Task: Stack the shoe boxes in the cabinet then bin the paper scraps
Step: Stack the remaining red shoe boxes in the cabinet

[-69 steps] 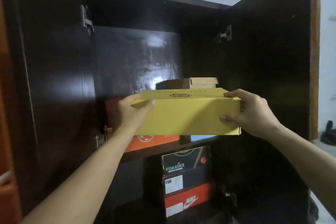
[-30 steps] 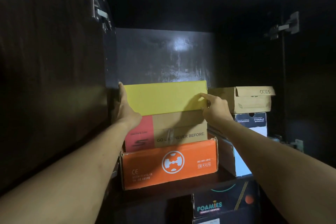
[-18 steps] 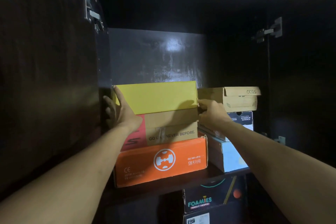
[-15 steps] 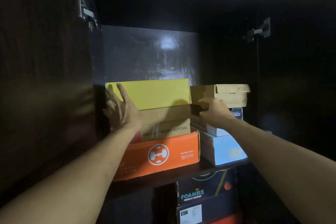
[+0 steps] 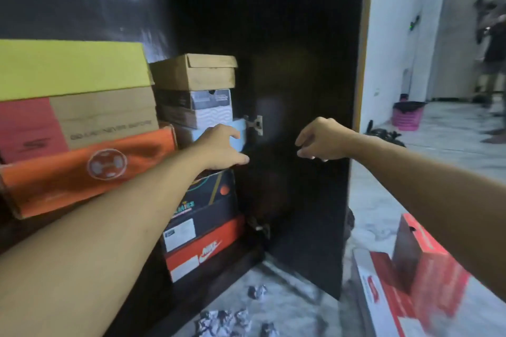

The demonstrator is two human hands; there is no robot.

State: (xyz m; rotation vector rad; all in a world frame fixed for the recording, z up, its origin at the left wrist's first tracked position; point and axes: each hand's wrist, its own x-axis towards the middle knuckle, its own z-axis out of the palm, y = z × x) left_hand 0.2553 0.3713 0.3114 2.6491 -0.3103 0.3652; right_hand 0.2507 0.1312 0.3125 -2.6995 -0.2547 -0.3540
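Blurring box labels; left hand [image 5: 221, 149] covers blue box [image 5: 237, 128] front.

One head camera looks forward and slightly down, very near the open cabinet [image 5: 301, 90], floor beside it.

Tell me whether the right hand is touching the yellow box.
Apart. The head view shows the right hand in front of the dark cabinet door, far right of the yellow box, with the brown-topped stack between them.

yellow box [image 5: 68, 68] on a pink-and-tan box [image 5: 79, 120], orange box [image 5: 82, 169] with white emblem below; red-orange box [image 5: 204, 252]; crumpled black-and-white paper scraps [image 5: 223, 321]; pink bin [image 5: 408, 117].
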